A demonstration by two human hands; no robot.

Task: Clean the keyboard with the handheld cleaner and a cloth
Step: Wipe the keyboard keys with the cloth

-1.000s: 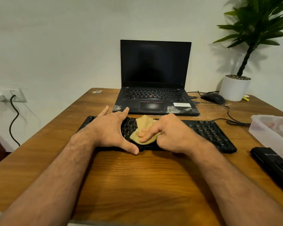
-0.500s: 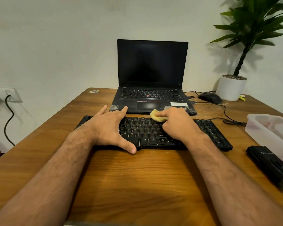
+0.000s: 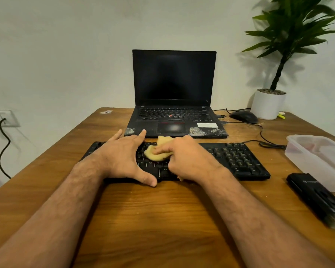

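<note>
The black keyboard (image 3: 230, 159) lies on the wooden desk (image 3: 162, 219) before the laptop (image 3: 174, 105). The left hand (image 3: 122, 157) rests flat on its left end, fingers straight; the right hand (image 3: 186, 157) grips a yellow cloth (image 3: 157, 153) on the keys

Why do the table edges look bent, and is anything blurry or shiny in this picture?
Head view: the wide-angle lens bows the table edges outward. The plant and the black handheld cleaner at the frame's right edge are smeared. The plant throws a soft shadow on the wall behind it. The laptop trackpad shows a pale sheen. The right hand with the cloth is fairly sharp.
</note>
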